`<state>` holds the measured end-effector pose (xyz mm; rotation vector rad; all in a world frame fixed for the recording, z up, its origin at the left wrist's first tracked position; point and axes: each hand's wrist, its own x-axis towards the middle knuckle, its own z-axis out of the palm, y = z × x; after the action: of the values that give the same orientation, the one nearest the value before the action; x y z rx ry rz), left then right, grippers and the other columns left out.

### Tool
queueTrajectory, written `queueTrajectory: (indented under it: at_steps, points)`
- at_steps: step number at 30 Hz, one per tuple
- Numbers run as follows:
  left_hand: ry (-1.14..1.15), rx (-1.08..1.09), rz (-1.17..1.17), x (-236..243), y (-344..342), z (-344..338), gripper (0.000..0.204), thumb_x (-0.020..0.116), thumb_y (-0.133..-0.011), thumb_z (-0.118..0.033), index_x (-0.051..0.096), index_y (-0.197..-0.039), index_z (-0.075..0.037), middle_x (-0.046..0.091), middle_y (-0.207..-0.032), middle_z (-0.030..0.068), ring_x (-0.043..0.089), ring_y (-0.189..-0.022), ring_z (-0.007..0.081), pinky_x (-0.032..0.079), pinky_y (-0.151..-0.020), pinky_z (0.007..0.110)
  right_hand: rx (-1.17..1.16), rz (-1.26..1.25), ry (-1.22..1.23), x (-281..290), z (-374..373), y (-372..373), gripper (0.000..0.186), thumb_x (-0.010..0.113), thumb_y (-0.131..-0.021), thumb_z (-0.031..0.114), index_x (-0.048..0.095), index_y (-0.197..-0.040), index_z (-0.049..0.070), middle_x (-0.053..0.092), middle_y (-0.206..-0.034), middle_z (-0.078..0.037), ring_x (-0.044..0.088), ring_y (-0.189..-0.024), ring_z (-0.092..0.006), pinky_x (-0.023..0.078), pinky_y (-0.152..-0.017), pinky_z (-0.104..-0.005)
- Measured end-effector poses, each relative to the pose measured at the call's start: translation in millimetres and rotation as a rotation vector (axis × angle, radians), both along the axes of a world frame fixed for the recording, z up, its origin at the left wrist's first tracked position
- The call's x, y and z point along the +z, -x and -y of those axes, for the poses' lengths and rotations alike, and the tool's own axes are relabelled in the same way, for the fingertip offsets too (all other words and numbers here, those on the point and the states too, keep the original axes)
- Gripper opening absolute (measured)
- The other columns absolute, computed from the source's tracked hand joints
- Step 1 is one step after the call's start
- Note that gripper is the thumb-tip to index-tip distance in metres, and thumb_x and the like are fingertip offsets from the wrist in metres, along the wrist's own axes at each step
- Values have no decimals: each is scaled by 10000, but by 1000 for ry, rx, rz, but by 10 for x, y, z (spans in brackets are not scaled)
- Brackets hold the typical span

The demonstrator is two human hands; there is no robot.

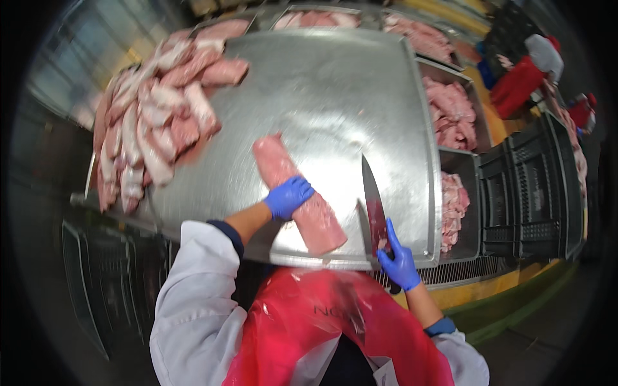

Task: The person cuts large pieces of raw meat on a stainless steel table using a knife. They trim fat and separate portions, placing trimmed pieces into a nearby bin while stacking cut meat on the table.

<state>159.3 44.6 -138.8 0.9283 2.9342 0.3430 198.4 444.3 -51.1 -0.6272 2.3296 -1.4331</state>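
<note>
A long pink pork loin (pixel 315 222) lies slantwise on the metal table (pixel 322 83), its near end close to the front edge. My left hand (pixel 288 197), in a blue glove, is closed over the middle of the loin. In my gloved right hand (pixel 399 262) is a long knife (pixel 372 193), its blade pointing away from me with the tip up the table. The blade is to the right of the meat and apart from it. My right fingers wrap round the dark handle, with one finger stretched along the blade's base.
Many pork loins (pixel 151 116) are heaped at the table's left. Metal trays of meat stand along the far edge, and bins of pink trimmings (pixel 450 106) line the right side. Beyond them are black crates (pixel 524 186). A person in a red apron (pixel 518 87) is at the far right.
</note>
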Motion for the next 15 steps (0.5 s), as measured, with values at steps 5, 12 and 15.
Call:
queueTrajectory:
  at_steps: [5, 12, 15]
  points:
    - [182, 238, 413, 167, 698, -279, 527, 770, -700, -368, 679, -1082, -16, 693, -1037, 219, 671, -948, 388, 541, -830, 461, -374, 75, 46, 65, -335, -248, 802, 568, -908, 25, 198, -1605, 167, 617, -736, -38, 573, -538, -94, 510, -511, -280]
    - [-877, 626, 1469, -382, 1101, -134, 504, 676, -770, -299, 664, -1183, -11, 717, -1071, 173, 692, -943, 336, 547, -903, 460, -598, 156, 124, 108, -574, -652, 844, 598, -905, 14, 175, -1610, 208, 652, -744, -49, 582, -527, -96, 511, -483, -275]
    - [-1369, 724, 1634, -372, 699, -336, 540, 618, -758, -190, 604, -1271, -26, 690, -1142, 178, 659, -1038, 351, 511, -987, 464, -655, 167, 160, -48, -698, -718, 847, 594, -903, -11, 194, -1608, 234, 628, -737, -57, 566, -522, -93, 506, -470, -270]
